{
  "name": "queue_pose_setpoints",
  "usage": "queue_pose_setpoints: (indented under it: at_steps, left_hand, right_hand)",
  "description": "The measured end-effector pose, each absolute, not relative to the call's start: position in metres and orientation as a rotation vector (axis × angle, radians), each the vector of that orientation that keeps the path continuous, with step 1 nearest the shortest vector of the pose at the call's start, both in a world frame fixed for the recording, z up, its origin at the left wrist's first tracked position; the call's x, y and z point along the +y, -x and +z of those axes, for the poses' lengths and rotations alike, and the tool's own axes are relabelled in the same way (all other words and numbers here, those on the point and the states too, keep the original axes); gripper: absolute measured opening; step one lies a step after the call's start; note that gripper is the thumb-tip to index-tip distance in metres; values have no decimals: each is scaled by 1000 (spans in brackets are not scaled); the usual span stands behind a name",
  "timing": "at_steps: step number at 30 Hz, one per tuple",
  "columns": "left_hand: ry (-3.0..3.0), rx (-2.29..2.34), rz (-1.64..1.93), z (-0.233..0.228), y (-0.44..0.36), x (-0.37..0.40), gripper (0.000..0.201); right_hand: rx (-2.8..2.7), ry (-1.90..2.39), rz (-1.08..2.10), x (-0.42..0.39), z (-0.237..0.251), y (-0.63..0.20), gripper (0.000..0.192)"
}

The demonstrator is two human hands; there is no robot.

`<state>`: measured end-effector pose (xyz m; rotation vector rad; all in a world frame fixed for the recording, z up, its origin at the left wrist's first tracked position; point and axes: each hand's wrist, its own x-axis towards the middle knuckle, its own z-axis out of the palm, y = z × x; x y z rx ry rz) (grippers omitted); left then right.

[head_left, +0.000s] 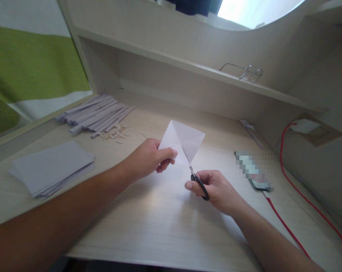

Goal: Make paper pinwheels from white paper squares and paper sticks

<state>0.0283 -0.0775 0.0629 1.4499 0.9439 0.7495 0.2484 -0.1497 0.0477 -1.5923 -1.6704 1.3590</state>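
Note:
A folded sheet of white paper (189, 138) is held above the desk, tilted, with a crease running down from its top corner. My left hand (156, 156) pinches its lower left part between thumb and fingers. In my right hand (213, 189) are scissors (200, 185) with black handles, my thumb and fingers at the loops. Their blades point up and away, meeting the paper's lower edge along a slit. How far apart the blades stand is hard to see.
A stack of paper sheets (54, 166) lies on the left, with rolled paper tubes (97, 111) and rubber bands (116, 133) behind it. At the right are a phone (253, 170) on a red cable (287, 226) and a paper strip (251, 133). Glasses (248, 71) rest on the shelf (188, 70).

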Motion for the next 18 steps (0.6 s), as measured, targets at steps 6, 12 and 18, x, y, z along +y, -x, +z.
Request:
queue_pose_setpoints:
  at_steps: [6, 12, 18]
  left_hand:
    - [-1458, 942, 746, 63, -29, -77, 25]
    - [-1466, 943, 753, 63, -29, -77, 25]
    - [-1484, 952, 739, 63, -29, -78, 27]
  right_hand:
    - [-1674, 1598, 1359, -151, 48, -248, 50]
    - [-1658, 1582, 1375, -151, 47, -248, 51]
    - [-1671, 1584, 1370, -150, 46, -249, 51]
